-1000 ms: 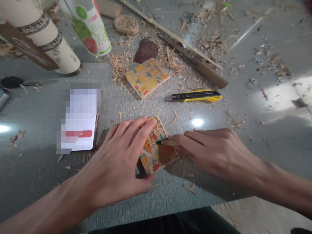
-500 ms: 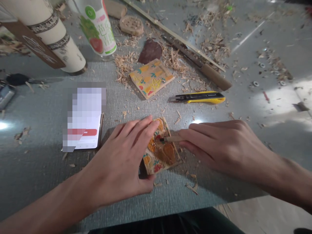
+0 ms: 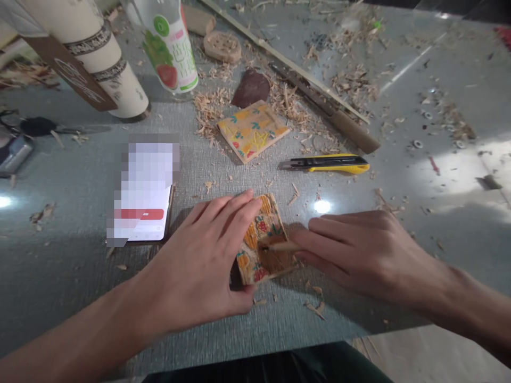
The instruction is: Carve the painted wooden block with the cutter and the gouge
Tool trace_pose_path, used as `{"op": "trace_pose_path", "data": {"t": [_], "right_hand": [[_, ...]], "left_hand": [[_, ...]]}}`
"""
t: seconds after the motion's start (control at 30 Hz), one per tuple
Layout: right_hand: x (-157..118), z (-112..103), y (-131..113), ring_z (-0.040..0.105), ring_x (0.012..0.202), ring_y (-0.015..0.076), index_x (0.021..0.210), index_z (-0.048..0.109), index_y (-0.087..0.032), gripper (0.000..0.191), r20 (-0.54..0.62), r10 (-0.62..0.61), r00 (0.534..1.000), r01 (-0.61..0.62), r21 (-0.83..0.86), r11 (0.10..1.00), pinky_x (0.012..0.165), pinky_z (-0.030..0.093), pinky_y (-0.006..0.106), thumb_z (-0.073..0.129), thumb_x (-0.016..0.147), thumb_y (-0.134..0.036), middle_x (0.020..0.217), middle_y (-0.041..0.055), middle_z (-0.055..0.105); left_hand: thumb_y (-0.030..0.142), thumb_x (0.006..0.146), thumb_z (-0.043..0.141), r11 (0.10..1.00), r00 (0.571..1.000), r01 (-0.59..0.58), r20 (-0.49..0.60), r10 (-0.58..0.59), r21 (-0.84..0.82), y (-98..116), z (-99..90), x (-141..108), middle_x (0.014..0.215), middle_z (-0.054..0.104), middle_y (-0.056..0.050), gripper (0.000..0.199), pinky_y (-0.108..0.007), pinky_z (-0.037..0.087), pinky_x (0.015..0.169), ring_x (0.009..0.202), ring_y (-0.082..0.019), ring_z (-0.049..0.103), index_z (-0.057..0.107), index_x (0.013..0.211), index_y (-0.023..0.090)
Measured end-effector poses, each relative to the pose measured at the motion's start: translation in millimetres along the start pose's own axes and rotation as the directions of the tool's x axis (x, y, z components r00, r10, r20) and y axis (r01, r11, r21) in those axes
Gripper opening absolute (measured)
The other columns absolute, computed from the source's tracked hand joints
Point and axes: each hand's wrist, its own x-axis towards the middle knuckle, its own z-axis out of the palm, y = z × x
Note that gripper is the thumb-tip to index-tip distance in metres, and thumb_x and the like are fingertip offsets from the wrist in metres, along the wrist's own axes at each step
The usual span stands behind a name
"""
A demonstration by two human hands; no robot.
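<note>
My left hand (image 3: 207, 255) is closed around the left side of a small painted wooden block (image 3: 261, 271), fingers over its top edge and thumb at its lower edge. The block bears carved-looking orange, red and teal fruit shapes and a brown patch. My right hand (image 3: 355, 250) pinches a slim tool with a pale wooden handle (image 3: 285, 246). Its dark tip meets the block at the brown patch; whether it is a brush or a blade I cannot tell. Beyond the hands lies a second painted wooden piece (image 3: 253, 130), with a yellow utility knife (image 3: 327, 163) to its right.
A lit phone (image 3: 146, 191) lies left of my left hand. A patterned cup (image 3: 123, 88) and a clear labelled bottle (image 3: 173, 58) stand at the back left. Wood shavings (image 3: 207, 114), a wooden-handled blade (image 3: 331, 109) and a dark red piece (image 3: 251, 88) lie behind.
My right hand has moved slightly down towards me, taking the tool's tip from near a red fruit shape to the brown patch. My left hand keeps its hold on the block.
</note>
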Motion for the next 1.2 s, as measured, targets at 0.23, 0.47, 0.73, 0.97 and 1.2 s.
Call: {"op": "trace_pose_path", "data": {"t": [0.23,0.47,0.73,0.97,1.2], "right_hand": [[-2,4,0,0.057,0.064,0.0149,0.108,0.079,-0.017,0.024,-0.052,0.024,0.998,-0.027,-0.059,0.998,0.056,0.035,0.038,0.058,0.120,-0.017,0.077,-0.0018,0.065],[-2,4,-1,0.059,0.064,0.0144,0.104,0.080,-0.018,0.026,-0.051,0.052,0.997,-0.055,-0.053,0.997,0.058,0.036,0.038,0.058,0.120,-0.018,0.079,-0.0006,0.069],[-1,-2,4,0.062,0.063,0.0129,0.112,0.079,-0.021,0.022,-0.045,0.121,0.992,-0.124,-0.064,0.990,0.057,0.032,0.036,0.060,0.121,-0.024,0.080,-0.0036,0.072],[1,-4,2,0.062,0.063,0.0135,0.112,0.081,-0.019,0.023,0.004,0.069,0.998,-0.068,-0.048,0.996,0.057,0.031,0.037,0.060,0.121,-0.025,0.078,-0.0027,0.072],[3,-10,1,0.059,0.061,0.0123,0.110,0.082,-0.022,0.028,0.056,0.122,0.991,-0.118,-0.061,0.991,0.058,0.028,0.034,0.057,0.120,-0.028,0.082,0.0003,0.077]], "left_hand": [[0.036,0.083,0.081,1.000,1.000,0.001,0.015,-0.001,-0.008,0,-1.3,-1,0.180,0.056,-0.027,0.106,-0.065,0.055,0.131,0.166,-0.044,0.055,0.032,0.173,0.010],[0.035,0.084,0.081,1.000,1.000,-0.005,0.019,0.005,-0.022,-1,-1.4,-2,0.182,0.054,-0.027,0.106,-0.067,0.054,0.131,0.167,-0.045,0.053,0.031,0.174,0.010],[0.034,0.086,0.079,0.999,1.000,-0.006,0.017,0.007,-0.044,-2,-1.3,0,0.183,0.053,-0.026,0.103,-0.068,0.055,0.130,0.168,-0.044,0.052,0.033,0.175,0.012],[0.032,0.086,0.080,0.998,1.000,-0.004,0.021,0.005,-0.065,-1,-2.8,-2,0.185,0.050,-0.026,0.103,-0.066,0.053,0.133,0.170,-0.043,0.050,0.033,0.175,0.012],[0.030,0.088,0.081,0.992,1.000,0.000,0.017,0.002,-0.124,-5,1.5,-6,0.186,0.047,-0.025,0.104,-0.068,0.050,0.137,0.172,-0.044,0.047,0.030,0.177,0.016]]}}
